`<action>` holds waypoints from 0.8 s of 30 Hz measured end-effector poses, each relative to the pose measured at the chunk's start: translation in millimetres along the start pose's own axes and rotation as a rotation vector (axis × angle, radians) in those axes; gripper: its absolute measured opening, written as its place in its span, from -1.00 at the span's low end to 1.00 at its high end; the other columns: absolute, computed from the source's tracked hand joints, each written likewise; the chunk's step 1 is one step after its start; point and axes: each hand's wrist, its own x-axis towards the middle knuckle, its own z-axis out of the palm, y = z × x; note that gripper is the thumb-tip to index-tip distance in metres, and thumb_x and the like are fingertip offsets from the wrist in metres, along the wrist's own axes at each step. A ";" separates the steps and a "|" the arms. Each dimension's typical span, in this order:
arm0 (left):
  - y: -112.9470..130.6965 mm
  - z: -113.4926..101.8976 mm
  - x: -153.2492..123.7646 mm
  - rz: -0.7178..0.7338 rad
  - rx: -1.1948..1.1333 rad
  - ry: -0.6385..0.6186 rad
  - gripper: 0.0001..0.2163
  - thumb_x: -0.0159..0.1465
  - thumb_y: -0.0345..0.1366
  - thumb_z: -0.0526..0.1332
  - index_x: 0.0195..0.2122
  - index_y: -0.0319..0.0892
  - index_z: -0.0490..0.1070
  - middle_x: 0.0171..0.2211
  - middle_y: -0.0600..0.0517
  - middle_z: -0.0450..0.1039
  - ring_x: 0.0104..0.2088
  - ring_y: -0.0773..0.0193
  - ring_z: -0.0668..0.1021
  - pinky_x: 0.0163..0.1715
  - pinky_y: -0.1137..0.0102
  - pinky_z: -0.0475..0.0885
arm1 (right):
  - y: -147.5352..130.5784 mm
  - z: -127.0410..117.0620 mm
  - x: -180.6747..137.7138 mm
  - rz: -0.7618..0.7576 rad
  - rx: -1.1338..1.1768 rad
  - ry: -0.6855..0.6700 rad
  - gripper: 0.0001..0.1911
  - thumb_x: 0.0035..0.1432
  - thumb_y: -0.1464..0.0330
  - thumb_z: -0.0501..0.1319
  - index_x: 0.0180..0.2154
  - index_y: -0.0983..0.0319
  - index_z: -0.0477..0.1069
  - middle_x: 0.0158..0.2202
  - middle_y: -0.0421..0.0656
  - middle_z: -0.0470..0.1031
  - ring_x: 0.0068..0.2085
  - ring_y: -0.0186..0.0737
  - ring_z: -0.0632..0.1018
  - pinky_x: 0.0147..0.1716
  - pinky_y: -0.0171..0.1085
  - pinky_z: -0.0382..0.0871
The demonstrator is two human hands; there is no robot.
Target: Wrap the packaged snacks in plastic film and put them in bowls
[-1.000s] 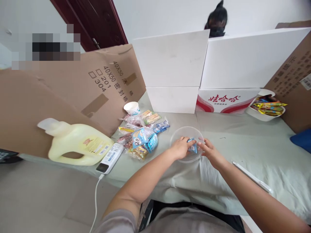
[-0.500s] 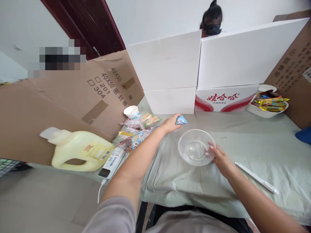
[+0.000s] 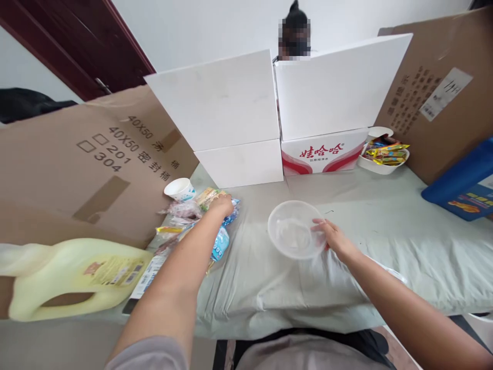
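At the table's left, my left hand (image 3: 223, 205) is closed over a pile of wrapped snacks. Its fingers are curled at a small blue snack packet (image 3: 232, 211), partly covered by the hand. Nearer to me lies a light-blue snack packet (image 3: 221, 243), and behind the wrist is a yellowish packet of wafers or biscuits (image 3: 208, 197). My right hand (image 3: 332, 237) grips the right rim of a clear plastic bowl (image 3: 289, 231) with thumb and fingers. Nothing shows inside the bowl, which is over the middle of the table.
A paper cup (image 3: 180, 189) lies tipped behind the snacks. A large pale-yellow jug (image 3: 77, 277) stands at left. White boxes (image 3: 239, 159) form a wall at the back, with a person behind. A white container of snacks (image 3: 381, 165) and a blue bottle (image 3: 462, 180) are at right.
My left hand has moved left with the blue packet, from beside the bowl to the snack pile. My right hand still holds the bowl. The view has turned to the right.
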 end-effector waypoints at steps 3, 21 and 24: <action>1.5 -0.6 -0.6 0.026 0.001 -0.023 -0.52 0.24 -0.20 0.18 0.19 -0.16 0.28 0.21 -0.23 0.30 0.16 -0.05 0.43 0.07 0.21 0.36 | -27.3 7.0 20.0 0.018 0.103 0.028 -0.59 0.29 0.17 -0.01 0.02 0.23 0.37 0.02 0.00 0.46 -0.51 -0.39 0.47 -0.58 -0.36 0.39; -98.3 -44.1 40.3 -0.200 -0.065 0.151 -0.53 0.31 -0.07 0.00 0.16 -0.16 0.36 0.31 -0.24 0.10 0.28 -0.19 0.21 0.11 0.04 0.30 | 45.3 37.2 3.2 -0.531 -0.393 -0.049 -0.70 0.21 0.14 0.06 -0.19 0.17 0.42 -0.28 -0.11 0.51 -0.32 -0.15 0.50 -0.25 -0.13 0.39; -117.6 -39.1 36.3 -0.203 -0.030 0.137 -0.56 0.26 -0.14 0.04 0.06 -0.22 0.45 0.31 -0.33 0.08 0.28 -0.29 0.18 0.09 -0.10 0.26 | 38.8 39.7 0.7 -0.568 -0.460 -0.080 -0.74 0.25 0.20 0.02 -0.21 0.16 0.41 -0.22 -0.10 0.51 -0.26 -0.15 0.51 -0.21 -0.14 0.38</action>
